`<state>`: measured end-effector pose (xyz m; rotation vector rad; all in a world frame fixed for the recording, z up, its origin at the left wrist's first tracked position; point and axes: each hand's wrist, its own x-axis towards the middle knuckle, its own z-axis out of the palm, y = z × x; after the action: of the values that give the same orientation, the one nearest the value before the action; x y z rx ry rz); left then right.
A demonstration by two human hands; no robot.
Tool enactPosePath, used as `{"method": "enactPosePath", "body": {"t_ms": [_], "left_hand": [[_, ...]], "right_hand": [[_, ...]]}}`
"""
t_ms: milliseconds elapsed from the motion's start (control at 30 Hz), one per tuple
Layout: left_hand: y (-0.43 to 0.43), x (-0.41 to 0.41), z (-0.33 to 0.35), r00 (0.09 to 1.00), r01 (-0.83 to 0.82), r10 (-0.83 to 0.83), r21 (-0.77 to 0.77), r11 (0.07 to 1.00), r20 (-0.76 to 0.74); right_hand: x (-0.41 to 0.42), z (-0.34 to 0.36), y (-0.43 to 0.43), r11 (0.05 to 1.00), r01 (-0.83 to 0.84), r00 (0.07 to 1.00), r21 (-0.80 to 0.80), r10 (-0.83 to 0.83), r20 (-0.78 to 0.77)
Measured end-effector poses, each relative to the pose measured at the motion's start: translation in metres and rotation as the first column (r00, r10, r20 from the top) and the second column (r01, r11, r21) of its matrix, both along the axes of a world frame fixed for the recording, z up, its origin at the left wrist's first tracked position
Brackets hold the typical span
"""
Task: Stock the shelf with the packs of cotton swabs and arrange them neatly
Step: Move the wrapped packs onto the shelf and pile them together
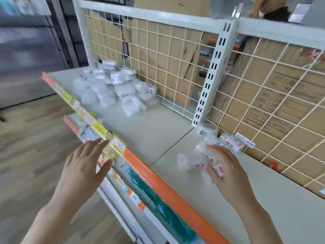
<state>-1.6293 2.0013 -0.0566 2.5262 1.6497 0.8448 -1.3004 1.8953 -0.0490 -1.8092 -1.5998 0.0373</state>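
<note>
Nearest to the camera, the left hand [84, 166] was held flat with straight fingers and grasped nothing. Its fingertips [101, 142] were at the yellow price strip [91, 120] on the orange front rail [167, 187] of the shelf [149, 125], though I could not tell whether they touched it. Under this rail a lower shelf [69, 123] showed some teal goods [158, 206], which were blurred.

The right hand [226, 173] was above the shelf board, on the right side. Its fingers and thumb were curled round a bunch of clear packs of cotton swabs [197, 155]; the bunch was too blurred to count. Just behind this hand, a few more packs [230, 142] lay on the board, close to the wire grid [158, 59] at the back.

Further away, at the left end of the same shelf, a loose pile of packs [114, 87] rested near the grid. A white slotted upright [211, 76] divided the grid in two parts, and cardboard boxes [274, 103] stood behind it.
</note>
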Motion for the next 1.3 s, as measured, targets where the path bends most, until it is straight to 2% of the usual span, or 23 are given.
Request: {"method": "enactPosePath", "body": {"t_ms": [167,267,533,700,1100,1200,1300], "left_hand": [[0.004,-0.048,0.004,0.996,-0.078,0.080,-0.048,0.996,0.045],[0.018,-0.081,0.006,0.991,-0.119,0.120,-0.024,0.993,0.066],[0.082,-0.165,0.016,0.986,-0.162,0.160,0.064,0.985,0.040],[0.122,-0.203,0.011,0.984,-0.176,0.176,0.020,0.984,0.032],[0.218,-0.184,-0.021,0.999,-0.029,0.029,-0.003,1.000,0.041],[0.252,-0.174,-0.035,1.000,0.007,-0.006,-0.054,0.999,0.026],[0.291,-0.155,-0.045,0.998,0.063,-0.061,-0.130,0.989,0.016]], "right_hand": [[-0.036,0.002,0.039,0.992,-0.123,0.992,-0.013,0.123,-0.004],[-0.065,0.002,0.067,0.986,-0.166,0.986,-0.012,0.166,-0.014],[-0.144,0.003,0.144,0.984,-0.176,0.984,0.017,0.176,-0.016],[-0.185,-0.002,0.175,0.984,-0.181,0.983,-0.001,0.181,-0.024],[-0.185,-0.013,0.246,0.992,-0.061,0.998,-0.112,0.060,-0.013],[-0.182,-0.020,0.279,0.991,-0.043,0.999,-0.125,0.042,-0.014],[-0.176,-0.027,0.311,0.989,0.044,0.998,-0.144,-0.051,-0.042]]}}
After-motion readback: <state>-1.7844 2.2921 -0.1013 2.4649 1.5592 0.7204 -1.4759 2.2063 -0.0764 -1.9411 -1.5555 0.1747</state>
